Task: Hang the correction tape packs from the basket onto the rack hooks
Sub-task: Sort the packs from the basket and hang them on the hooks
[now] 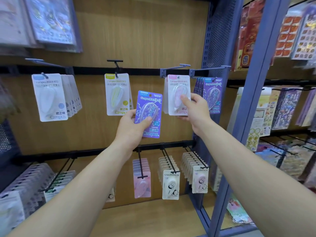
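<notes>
A purple correction tape pack is gripped by the left hand, with the thumb across the blister. A pink pack is pinched low by the right hand, its punched top up at a blue hook; whether it is threaded cannot be told. The packs are judged light, the card stiff but bendable and the blister smooth, so a low hold that leaves the hole free is advised. Matching purple packs hang just right of the right hand. A wood-grain panel stands behind both hands. The basket is not seen.

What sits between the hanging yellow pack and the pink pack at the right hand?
Head view: the purple pack, held in the left hand and on no hook, sits between the yellow pack and the pink pack.
</notes>
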{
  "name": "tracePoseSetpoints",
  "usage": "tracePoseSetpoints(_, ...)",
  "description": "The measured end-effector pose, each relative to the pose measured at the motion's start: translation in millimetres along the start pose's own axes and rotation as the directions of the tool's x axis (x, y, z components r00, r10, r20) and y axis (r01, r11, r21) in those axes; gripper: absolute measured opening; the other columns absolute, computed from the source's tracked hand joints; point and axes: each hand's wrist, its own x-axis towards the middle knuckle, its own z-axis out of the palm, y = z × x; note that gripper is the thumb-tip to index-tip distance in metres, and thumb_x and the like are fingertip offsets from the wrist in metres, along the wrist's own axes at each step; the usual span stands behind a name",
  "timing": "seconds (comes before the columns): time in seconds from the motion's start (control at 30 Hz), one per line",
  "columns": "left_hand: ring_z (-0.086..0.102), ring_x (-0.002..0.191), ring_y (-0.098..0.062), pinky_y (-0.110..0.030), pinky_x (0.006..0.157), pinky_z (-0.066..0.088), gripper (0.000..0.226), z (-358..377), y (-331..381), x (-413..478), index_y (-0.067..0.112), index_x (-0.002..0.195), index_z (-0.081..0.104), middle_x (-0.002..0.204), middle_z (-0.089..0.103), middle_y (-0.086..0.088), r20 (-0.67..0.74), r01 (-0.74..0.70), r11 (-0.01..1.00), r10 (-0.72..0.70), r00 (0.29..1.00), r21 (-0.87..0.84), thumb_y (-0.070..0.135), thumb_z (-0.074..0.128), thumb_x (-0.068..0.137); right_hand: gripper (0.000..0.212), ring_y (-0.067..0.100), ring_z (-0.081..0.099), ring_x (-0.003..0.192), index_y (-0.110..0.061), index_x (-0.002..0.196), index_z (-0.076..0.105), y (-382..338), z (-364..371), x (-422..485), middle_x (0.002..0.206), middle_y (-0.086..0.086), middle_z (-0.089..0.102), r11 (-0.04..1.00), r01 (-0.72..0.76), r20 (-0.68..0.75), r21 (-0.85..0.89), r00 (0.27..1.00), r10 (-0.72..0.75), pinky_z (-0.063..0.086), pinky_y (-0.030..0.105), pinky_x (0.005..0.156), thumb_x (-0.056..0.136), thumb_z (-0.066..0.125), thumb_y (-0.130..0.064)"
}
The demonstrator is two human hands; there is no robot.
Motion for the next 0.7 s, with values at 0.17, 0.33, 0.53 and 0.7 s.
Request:
tracePoseSetpoints(0.17,0.075,0.096,-0.012,-0.021,0.068,0.057,0.037,-7,1,2,0.016,0.122,0.059,0.112,0.074,0.003,-0.001,-0.010,0.999,0.010,1.000,0.037,0.028,0.076,0.091,0.021,0.015,0.073,0.081,-0.012,0.111,0.067,1,9,11,0.099,0.002,0.075,1.000,-0.005,-0.042,0.008,0.999,0.006,0.057,0.025,0.054,0.103,0.059,-0.030)
tracePoseSetpoints(0.33,0.077,0.079,-0.006,-0.014,0.055,0.053,0.036,-7,3,5,0.011,0.119,0.061,0.101,0.077,0.003,0.006,-0.002,0.999,0.002,1.000,0.036,0.025,0.078,0.090,0.025,0.018,0.070,0.100,-0.019,0.119,0.066,6,7,20,0.112,-0.001,0.072,0.978,-0.021,-0.070,-0.206,0.998,0.007,0.060,0.032,0.070,0.099,0.064,-0.034)
tracePoseSetpoints(0.53,0.077,0.080,-0.008,-0.015,0.057,0.054,0.038,12,10,13,0.013,0.120,0.061,0.102,0.079,0.001,0.088,-0.038,0.992,0.028,0.996,0.120,0.027,0.078,0.090,0.042,0.009,0.060,0.109,-0.022,0.128,0.062,26,-36,-29,0.117,-0.009,0.065,0.903,0.053,-0.017,-0.426,0.998,-0.067,0.047,0.031,0.096,0.094,0.069,-0.044)
tracePoseSetpoints(0.7,0.073,0.091,-0.009,-0.020,0.065,0.055,0.039,60,16,29,0.014,0.118,0.060,0.109,0.072,0.003,0.160,-0.110,0.962,0.071,0.985,0.250,0.026,0.081,0.087,0.029,-0.004,0.060,0.097,-0.025,0.118,0.068,55,-97,-74,0.107,-0.015,0.067,0.835,-0.013,0.014,-0.550,1.000,0.024,0.042,0.016,0.076,0.093,0.069,-0.041)
